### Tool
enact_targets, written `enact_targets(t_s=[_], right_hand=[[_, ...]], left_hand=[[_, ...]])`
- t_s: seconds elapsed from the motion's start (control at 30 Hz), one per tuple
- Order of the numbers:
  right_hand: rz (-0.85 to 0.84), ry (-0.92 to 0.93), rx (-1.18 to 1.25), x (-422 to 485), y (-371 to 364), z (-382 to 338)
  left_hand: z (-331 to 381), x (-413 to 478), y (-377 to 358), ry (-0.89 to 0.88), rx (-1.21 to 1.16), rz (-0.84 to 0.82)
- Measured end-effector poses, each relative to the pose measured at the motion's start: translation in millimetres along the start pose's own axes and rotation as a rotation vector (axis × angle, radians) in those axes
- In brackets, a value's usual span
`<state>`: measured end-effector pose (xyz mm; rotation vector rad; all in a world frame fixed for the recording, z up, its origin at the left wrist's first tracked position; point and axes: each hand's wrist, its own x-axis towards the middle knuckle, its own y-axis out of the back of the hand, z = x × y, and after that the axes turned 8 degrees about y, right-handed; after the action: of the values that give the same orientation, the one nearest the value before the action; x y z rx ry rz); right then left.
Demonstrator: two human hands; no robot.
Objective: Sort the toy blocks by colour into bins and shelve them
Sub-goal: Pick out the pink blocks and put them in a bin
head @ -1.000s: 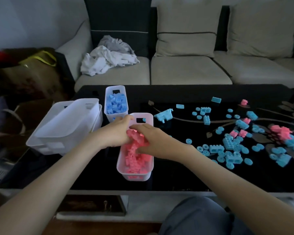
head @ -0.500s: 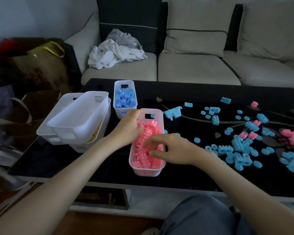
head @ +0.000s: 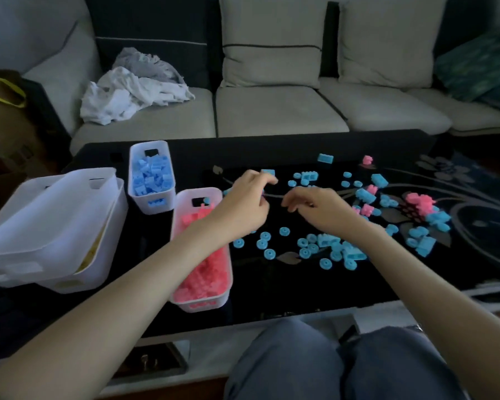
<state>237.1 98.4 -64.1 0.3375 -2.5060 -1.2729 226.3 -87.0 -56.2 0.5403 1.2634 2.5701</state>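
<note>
Toy blocks (head: 329, 246) nearest the fingers first: a small blue block (head: 268, 171) sits right at the curled fingertips (head: 267, 180) of the left hand (head: 243, 209), but it's too blurry to tell if it's pinched or just touched. The right hand (head: 324, 210) hovers just beside it with loosely curled fingers and nothing showing in them. The rest, mostly blue with some pink, lie scattered on the black table (head: 272, 287) under and right of the hands. The left forearm crosses the pink bin (head: 185, 197), which is full of pink ones. The blue bin (head: 133, 174) is just behind that, and the stacked white bins (head: 55, 220) are further left.
</note>
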Motion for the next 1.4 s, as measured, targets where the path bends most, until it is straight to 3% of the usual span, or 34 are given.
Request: enact_targets(t_s=[0.1,0.17,0.3,0.37,0.5,0.63,0.73,0.8,0.9,1.03,1.23,1.4], right_hand=[[0.188,-0.198,-0.070,-23.1,33.7,65.4],[0.217,-0.274,-0.232,-36.8,52.2,103.2],[-0.113,-0.347,-0.482,-42.7,58.6,150.9],[-0.159,-0.363,-0.516,-38.0,50.8,161.5],[-0.019,-0.233,-0.490,-33.7,48.7,172.2],[0.169,-0.208,-0.296,-39.2,63.6,179.8],[0.390,-0.367,-0.098,-47.0,86.6,195.9],[0.433,-0.506,-0.106,-49.5,100.9,214.5],[0.228,-0.715,-0.290,-50.4,109.0,238.4],[0.091,-0.636,-0.292,-47.7,107.4,247.6],[0.086,-0.569,-0.275,-46.1,113.8,246.7],[-0.007,-0.517,-0.383,-41.2,113.8,243.3]], left_hand=[[27.7,22.1,-19.6,-0.147,0.005,-0.234],[41.2,38.9,-35.2,-0.171,0.064,-0.343],[65.9,80.4,-82.3,-0.165,0.216,-0.459],[76.4,97.6,-105.9,-0.148,0.259,-0.477],[87.4,121.7,-143.9,-0.109,0.379,-0.463],[87.1,136.4,-158.1,-0.119,0.362,-0.491],[86.6,144.2,-158.9,-0.105,0.343,-0.484],[88.1,153.0,-155.9,-0.112,0.308,-0.452],[96.8,169.7,-152.0,-0.146,0.124,-0.345],[110.4,195.0,-164.3,-0.089,-0.148,-0.213],[112.9,210.7,-215.9,-0.095,0.239,-0.392],[119.2,211.1,-222.3,-0.162,0.322,-0.430]])
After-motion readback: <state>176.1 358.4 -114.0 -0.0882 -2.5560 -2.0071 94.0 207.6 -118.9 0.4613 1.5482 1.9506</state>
